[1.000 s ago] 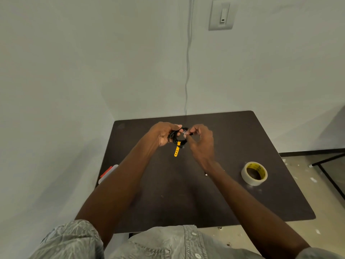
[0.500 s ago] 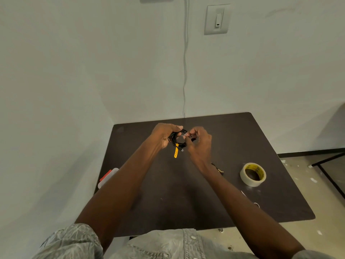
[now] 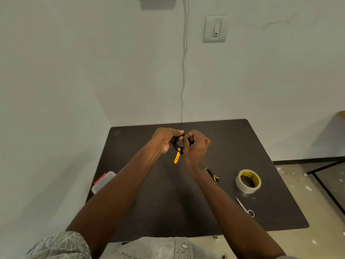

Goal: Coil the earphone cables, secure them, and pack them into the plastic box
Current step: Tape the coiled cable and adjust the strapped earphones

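Note:
A black earphone cable coil [image 3: 175,142] is held above the far middle of the dark table [image 3: 233,146]. My left hand [image 3: 164,139] grips the coil's left side. My right hand [image 3: 196,146] pinches the coil's right side with curled fingers. A yellow strap [image 3: 177,157] with holes hangs down from the coil between my two hands. The clear plastic box [image 3: 103,181] with a red clasp sits at the table's left edge, partly hidden by my left forearm.
A tape roll [image 3: 248,181] lies on the right of the table, with small scissors [image 3: 245,207] nearer the front edge. A dark item with a yellow part [image 3: 212,174] peeks out beside my right wrist. Walls close off the left and far sides.
My hands stay together on the coil; my right hand has curled tighter round its right side. The view tilted, bringing the scissors and the dark item by my wrist into sight.

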